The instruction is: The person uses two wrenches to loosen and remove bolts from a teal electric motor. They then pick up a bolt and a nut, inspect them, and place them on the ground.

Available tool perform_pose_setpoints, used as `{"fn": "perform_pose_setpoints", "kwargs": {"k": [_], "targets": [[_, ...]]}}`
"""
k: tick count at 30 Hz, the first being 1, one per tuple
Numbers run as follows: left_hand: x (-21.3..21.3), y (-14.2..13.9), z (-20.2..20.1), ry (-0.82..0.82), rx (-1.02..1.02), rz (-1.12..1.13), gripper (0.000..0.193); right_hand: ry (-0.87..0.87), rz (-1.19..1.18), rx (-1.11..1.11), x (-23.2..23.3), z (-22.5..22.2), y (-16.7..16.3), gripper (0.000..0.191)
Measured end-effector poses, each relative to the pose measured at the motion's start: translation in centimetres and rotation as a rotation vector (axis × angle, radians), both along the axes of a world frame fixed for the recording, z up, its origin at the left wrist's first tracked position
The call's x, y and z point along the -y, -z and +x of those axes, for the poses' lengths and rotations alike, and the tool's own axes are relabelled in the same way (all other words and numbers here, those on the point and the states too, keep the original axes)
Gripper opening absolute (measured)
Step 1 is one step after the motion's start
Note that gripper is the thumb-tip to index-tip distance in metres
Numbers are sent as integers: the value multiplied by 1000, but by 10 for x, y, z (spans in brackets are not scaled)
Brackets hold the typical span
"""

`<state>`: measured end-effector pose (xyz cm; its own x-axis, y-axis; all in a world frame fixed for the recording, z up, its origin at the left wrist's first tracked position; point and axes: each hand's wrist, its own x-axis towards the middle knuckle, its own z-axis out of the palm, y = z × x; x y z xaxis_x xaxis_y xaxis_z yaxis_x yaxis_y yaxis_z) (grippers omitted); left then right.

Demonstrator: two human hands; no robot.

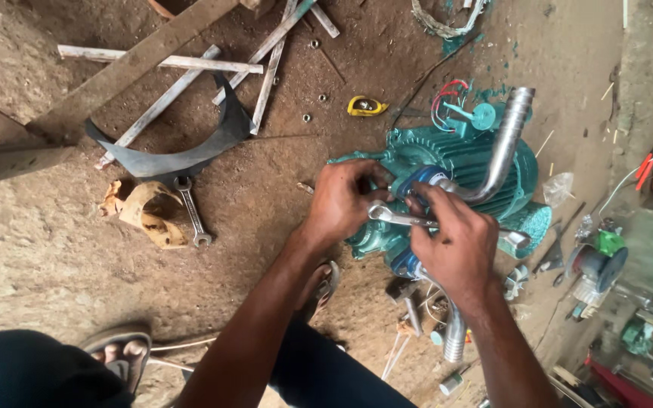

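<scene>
Head view, looking down at a dirt floor.

Item: green electric pump motor (466,162), lying on the ground right of centre, with a bent silver pipe (502,147) rising from its top and loose coloured wires (447,102) at its far end.

Item: left hand (341,200), fingers curled together against the near end of the motor housing, beside a blue fitting (417,180).

Item: right hand (455,245), fingers closed around the shaft of a silver spanner (394,217); the spanner's head lies at the blue fitting, between the two hands.

Item: second spanner (192,211), lying flat on the floor well left of the motor, touching nothing but dirt, beside a torn scrap of brown cardboard (145,215).

Item: curved black rubber strip (183,151), just beyond that spanner, with pale metal bars (168,64) scattered above it.

Item: yellow tape measure (366,106), on the floor beyond the motor.

Item: sandalled foot (119,355), lower left; another sandal (325,285) under the left forearm.

Item: clutter of small parts and a green-capped spool (602,261), right edge.
</scene>
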<state>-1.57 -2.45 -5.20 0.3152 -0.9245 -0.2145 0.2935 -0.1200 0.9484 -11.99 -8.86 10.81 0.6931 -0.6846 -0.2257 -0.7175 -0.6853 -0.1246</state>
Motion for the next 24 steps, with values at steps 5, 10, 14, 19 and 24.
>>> {"fn": "perform_pose_setpoints", "kwargs": {"k": [5, 10, 14, 19, 24], "targets": [[-1, -5, 0, -46, -4, -86, 27, -24, 15, 41, -2, 1, -2, 45], [-3, -4, 0, -45, 50, -142, 26, -23, 28, 29, -3, 4, -5, 46], [-9, -3, 3, -98, 179, -206, 27, 6, 77, 7, -1, 6, -6, 44], [-10, -5, 4, -152, 177, -124, 31, -61, 46, 25, -2, 7, -8, 42], [-6, -4, -3, -191, 148, -100, 28, -39, 26, 31, -5, 6, -3, 35]]}}
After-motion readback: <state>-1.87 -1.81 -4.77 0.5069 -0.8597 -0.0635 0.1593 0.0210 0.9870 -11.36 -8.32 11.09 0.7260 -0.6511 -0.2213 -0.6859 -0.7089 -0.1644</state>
